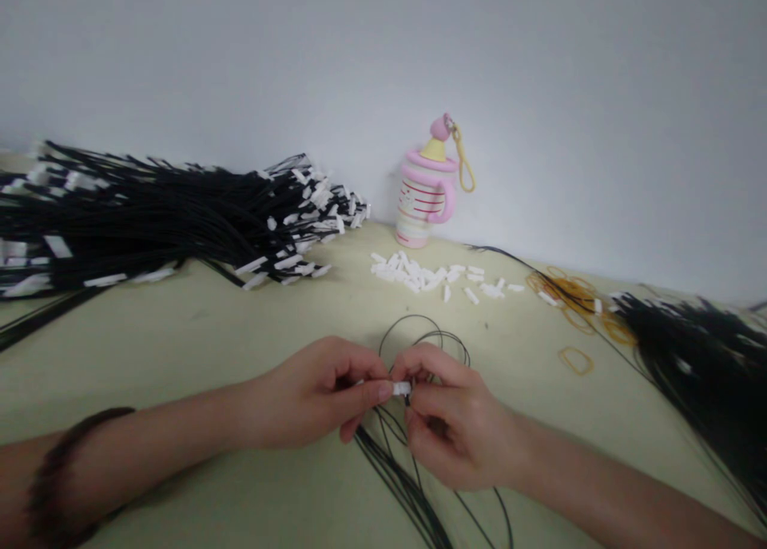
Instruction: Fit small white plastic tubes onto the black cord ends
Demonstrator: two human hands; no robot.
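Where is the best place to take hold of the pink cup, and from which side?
Probably by its handle, coming from the picture's right: the cup stands upright and the handle curves out toward that side. Keep the fingers below the yellow strap, which hangs beside the lid. The wall behind makes the back less handy.

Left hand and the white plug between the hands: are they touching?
Touching. The head view shows the left hand with its thumb pressed against the white plug.

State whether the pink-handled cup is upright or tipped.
Upright: the cup stands base-down on the table, its pink rim above.
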